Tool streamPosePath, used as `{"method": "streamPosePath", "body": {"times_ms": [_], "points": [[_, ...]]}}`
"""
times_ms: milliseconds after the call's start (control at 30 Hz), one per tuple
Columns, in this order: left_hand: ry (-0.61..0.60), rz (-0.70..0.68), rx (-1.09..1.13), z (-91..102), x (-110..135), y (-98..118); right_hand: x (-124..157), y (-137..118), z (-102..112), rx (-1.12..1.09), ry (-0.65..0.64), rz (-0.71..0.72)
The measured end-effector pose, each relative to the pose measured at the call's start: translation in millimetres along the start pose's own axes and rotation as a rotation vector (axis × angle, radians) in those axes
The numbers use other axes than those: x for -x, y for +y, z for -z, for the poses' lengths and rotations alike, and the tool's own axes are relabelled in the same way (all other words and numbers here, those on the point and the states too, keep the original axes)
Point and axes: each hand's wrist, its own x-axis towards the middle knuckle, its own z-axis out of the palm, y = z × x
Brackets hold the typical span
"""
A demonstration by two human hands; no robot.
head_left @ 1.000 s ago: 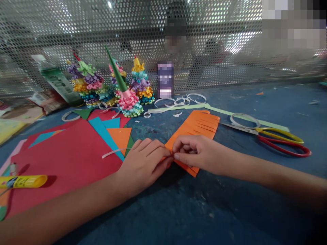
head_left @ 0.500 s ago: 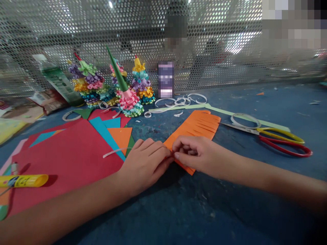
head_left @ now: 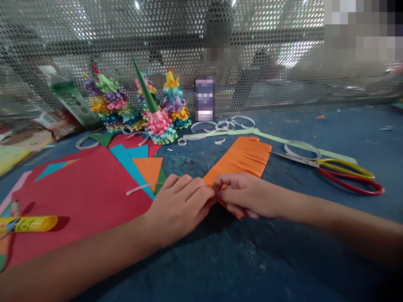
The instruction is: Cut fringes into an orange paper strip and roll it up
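Note:
A strip of orange paper with fringe cuts along its right edge lies slanted on the blue table. My left hand is closed on the paper's near left end, its fingers curled and pressed together. Close against it, my right hand pinches the same end between thumb and forefinger, the other fingers bent. The exact fold under the fingertips is hidden. Scissors with a yellow and a red handle lie to the right of the paper, their blades pointing at it.
Red paper sheets and coloured scraps spread at the left, with a yellow glue tube on top. Several frilled paper cones, a green bottle and a phone stand along the perforated metal screen. A pale green strip lies behind.
My right hand has turned slightly and its lower fingers have come down over the orange paper's near edge. My left hand stays at the paper's end, shifted very little.

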Motion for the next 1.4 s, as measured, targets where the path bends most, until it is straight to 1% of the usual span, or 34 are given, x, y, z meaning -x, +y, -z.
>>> {"method": "streamPosePath", "body": {"times_ms": [67,200,267,333,433,500,533,600,733,800,933,1033,1133,1200,1300,1400], "points": [[-0.011,0.003,-0.001,-0.3,0.2,0.3,1.1,1.1,0.0,0.029,0.011,0.041],[-0.041,0.024,0.02,-1.0,0.7,-1.1,5.2,2.6,-1.4,0.186,0.13,0.251],[-0.049,0.031,0.031,-1.0,1.0,-1.9,6.3,3.0,-1.9,0.218,0.155,0.288],[-0.05,0.04,0.033,-0.5,1.3,-2.1,5.8,3.5,-1.3,0.161,0.141,0.246],[-0.05,0.029,0.017,0.3,1.6,-1.7,2.9,4.1,0.8,0.033,0.061,0.134],[-0.05,0.014,0.009,0.3,1.5,-1.3,1.3,3.9,1.4,0.003,0.028,0.079],[-0.055,0.013,0.01,0.3,1.3,-1.2,0.9,3.7,1.2,0.008,0.035,0.068],[-0.07,0.025,0.029,0.2,0.8,-1.4,0.9,3.2,-0.2,0.039,0.082,0.095],[-0.135,0.094,0.087,1.3,-0.6,-2.8,2.2,3.6,-2.6,0.084,0.175,0.283],[-0.157,0.11,0.108,1.9,-1.0,-3.3,2.5,4.3,-2.2,0.1,0.185,0.323],[-0.144,0.094,0.102,1.5,-0.6,-2.8,2.4,5.3,-1.2,0.114,0.146,0.236],[-0.13,0.063,0.065,0.8,0.6,-1.1,2.0,5.9,-2.0,0.071,0.103,0.162],[-0.138,0.039,0.04,0.7,1.1,0.0,1.6,6.1,-2.5,0.045,0.074,0.118],[-0.138,0.036,0.033,0.8,0.7,-0.2,1.8,5.6,-2.1,0.068,0.099,0.126],[-0.138,0.055,0.033,0.8,-0.3,-1.3,2.7,4.5,-1.0,0.108,0.148,0.192],[-0.141,0.06,0.042,0.9,-0.5,-1.9,3.2,4.4,-0.4,0.139,0.15,0.221]]}}
